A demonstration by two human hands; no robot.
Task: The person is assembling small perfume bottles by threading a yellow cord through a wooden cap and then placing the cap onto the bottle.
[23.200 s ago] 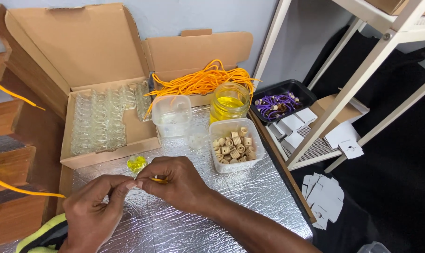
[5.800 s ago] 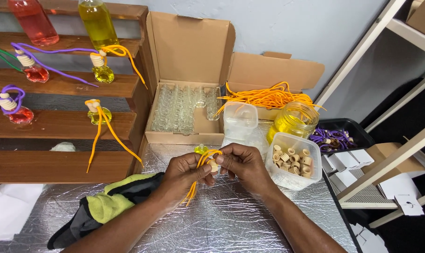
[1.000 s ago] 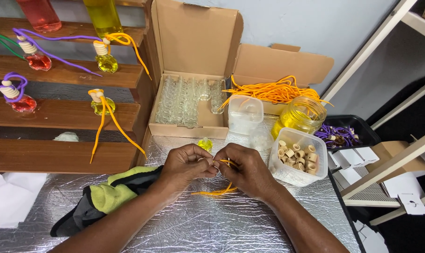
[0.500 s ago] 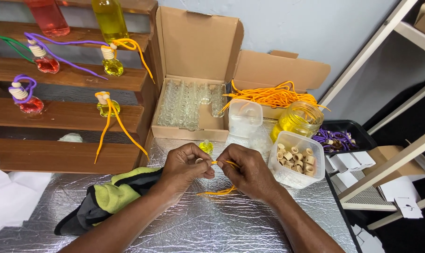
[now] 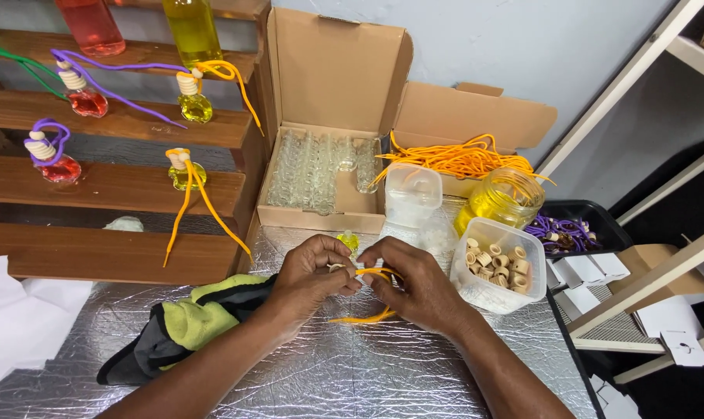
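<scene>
My left hand and my right hand meet over the silver foil table. Between their fingertips they pinch a small wooden cap and an orange cord whose loop hangs down toward the foil. A small bottle of yellow liquid peeks out just behind my fingers. Whether the cord passes through the cap is hidden by my fingers.
An open cardboard box of empty glass bottles stands behind, with loose orange cords, a yellow-liquid jar and a tub of wooden caps to the right. Wooden shelves at left hold finished bottles. A yellow-black cloth lies by my left forearm.
My hands have stayed together over the foil, working the cord with small finger moves. The view has shifted slightly; nothing else has moved.
</scene>
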